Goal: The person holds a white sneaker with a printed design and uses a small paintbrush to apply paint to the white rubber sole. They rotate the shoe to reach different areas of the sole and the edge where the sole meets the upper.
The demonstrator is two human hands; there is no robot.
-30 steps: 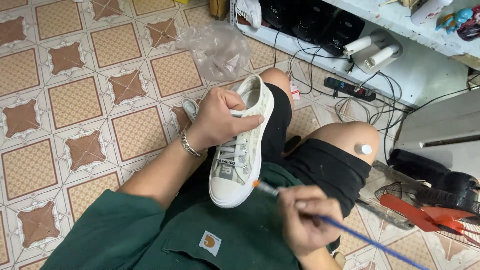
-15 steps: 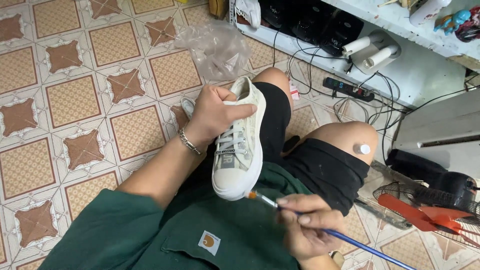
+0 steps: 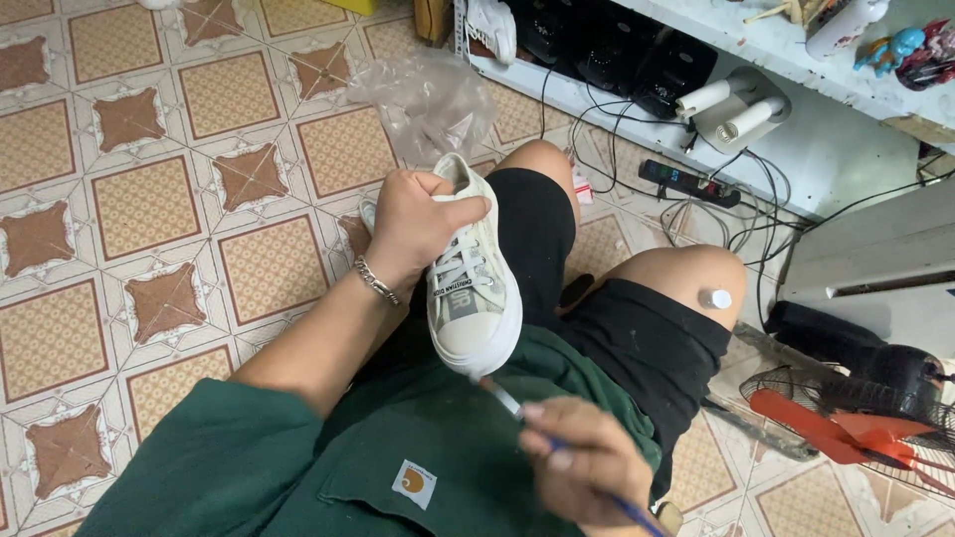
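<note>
The left hand is gripping a white sneaker by its heel while the right hand is pinching a thin brush, touching the toe sole (work looks midway; no fresh paint visible)

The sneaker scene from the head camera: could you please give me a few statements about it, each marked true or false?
1. The left hand grips the white sneaker. True.
2. The sneaker's toe points away from the person. False: it points toward the person.
3. The right hand holds a thin brush whose tip is at the sneaker's toe. True.
4. The left wrist is bare. False: it wears a metal bracelet.
5. A red-bladed fan lies on the floor at right. True.
</note>
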